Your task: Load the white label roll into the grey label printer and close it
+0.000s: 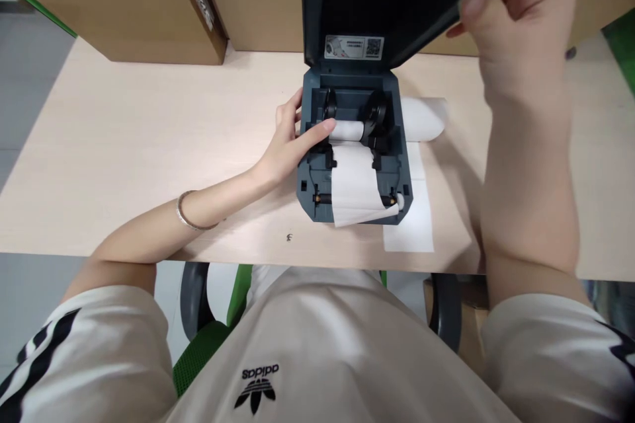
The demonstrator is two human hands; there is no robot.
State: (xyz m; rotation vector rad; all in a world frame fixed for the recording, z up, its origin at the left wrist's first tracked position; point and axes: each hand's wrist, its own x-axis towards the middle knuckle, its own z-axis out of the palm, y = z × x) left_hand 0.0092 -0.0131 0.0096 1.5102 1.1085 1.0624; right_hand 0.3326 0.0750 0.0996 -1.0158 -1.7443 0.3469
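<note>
A dark blue-grey label printer [308,175] sits on the table with its lid [367,3] raised. My left hand [290,135] grips the printer's left wall, with the thumb reaching over the rim to the white paper roll [348,131] and the fingers outside. From the roll, held between two black discs, a paper strip [353,178] runs forward over the black roller and past the front edge, its end skewed. Up at the right, my right hand [516,26] is closed on the lid's edge, its thumb on the near side and the other fingers partly hidden.
A loose white paper strip [417,231] lies beside and partly under the printer, with a curled paper piece [426,119] behind it. Cardboard boxes [124,6] line the back of the pale wooden table [163,125]. Chair armrests [195,301] are below the table's front edge.
</note>
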